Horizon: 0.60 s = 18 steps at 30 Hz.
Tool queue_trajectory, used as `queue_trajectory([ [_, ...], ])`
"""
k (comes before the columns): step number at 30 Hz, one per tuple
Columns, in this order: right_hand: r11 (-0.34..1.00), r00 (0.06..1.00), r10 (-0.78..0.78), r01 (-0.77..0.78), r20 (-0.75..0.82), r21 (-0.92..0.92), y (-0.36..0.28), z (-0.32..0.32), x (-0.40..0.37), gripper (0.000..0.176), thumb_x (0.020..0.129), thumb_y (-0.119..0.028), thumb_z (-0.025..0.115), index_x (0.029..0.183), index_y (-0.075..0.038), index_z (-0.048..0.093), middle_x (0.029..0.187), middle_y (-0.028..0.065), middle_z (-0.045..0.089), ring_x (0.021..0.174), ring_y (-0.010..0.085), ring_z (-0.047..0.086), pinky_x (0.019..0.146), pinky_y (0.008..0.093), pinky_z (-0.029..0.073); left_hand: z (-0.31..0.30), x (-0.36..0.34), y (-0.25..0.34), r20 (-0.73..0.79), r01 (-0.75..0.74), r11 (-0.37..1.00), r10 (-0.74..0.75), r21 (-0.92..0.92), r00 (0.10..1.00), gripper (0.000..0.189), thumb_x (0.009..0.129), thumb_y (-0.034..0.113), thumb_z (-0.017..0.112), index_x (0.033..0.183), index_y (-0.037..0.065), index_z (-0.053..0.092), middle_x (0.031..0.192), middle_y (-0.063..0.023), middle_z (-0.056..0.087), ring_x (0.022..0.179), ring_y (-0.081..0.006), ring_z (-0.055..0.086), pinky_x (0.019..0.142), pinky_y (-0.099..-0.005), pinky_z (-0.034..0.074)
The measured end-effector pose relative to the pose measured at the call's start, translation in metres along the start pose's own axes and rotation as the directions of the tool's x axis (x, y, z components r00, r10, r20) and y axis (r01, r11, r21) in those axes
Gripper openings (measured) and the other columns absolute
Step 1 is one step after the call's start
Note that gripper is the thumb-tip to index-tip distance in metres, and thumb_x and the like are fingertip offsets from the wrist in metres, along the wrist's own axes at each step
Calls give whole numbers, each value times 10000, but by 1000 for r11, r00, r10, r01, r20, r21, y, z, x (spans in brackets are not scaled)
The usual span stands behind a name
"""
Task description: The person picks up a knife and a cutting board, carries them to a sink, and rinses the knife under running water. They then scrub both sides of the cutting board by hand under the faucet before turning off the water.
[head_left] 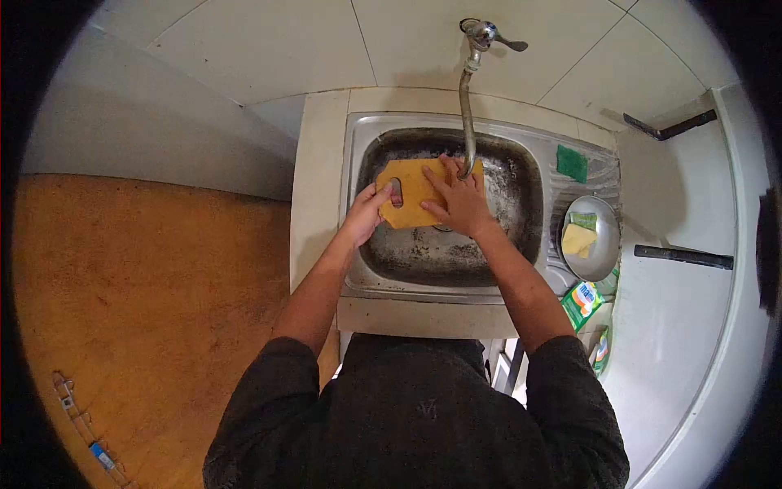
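Yellow board (410, 186) held over sink (517, 204), under tap (467, 106). Left hand (368, 213) clamped on handle edge; right hand (461, 202) flat on face, fingers spread, seemingly scrubbing. Flipping would need firm left grip.

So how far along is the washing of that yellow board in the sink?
Midway, by the look of it. The board is already in the sink under the tap; the left hand grips its edge and the right hand lies flat on it. The green sponge lies apart on the drainer. Rinsing and putting it away seem left.
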State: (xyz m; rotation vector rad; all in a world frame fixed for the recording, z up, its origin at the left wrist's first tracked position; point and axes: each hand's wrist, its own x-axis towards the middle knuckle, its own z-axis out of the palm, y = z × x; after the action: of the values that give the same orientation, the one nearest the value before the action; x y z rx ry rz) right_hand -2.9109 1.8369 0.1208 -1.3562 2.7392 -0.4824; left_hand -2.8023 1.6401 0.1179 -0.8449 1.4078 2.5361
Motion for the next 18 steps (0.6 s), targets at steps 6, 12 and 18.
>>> queue_trajectory([
  [6,999,999,-38,37,29,24,7,-9,-3,560,847,-508,518,1337,-254,422,1408,142,303,1275,337,315,1004,495,248,-3,5,-2,38,-19,1000,18,6,999,227,936,265,510,1054,75,545,955,-25,610,889,-124,603,783,-282,497],
  [12,984,984,174,-175,-35,-22,22,-13,-15,547,856,-490,518,1326,-219,441,1408,181,284,1303,355,274,1012,499,249,5,8,-2,10,-26,1000,26,-13,1000,227,937,260,506,1058,71,541,947,-25,609,883,-129,604,776,-288,500],
  [18,977,971,211,-213,-116,-12,13,14,-9,663,881,-535,435,1393,-129,328,1459,230,170,1354,387,145,1040,532,180,23,6,-4,23,-43,999,43,-2,999,226,939,246,502,1083,74,530,937,-21,607,889,-130,600,783,-292,497],
])
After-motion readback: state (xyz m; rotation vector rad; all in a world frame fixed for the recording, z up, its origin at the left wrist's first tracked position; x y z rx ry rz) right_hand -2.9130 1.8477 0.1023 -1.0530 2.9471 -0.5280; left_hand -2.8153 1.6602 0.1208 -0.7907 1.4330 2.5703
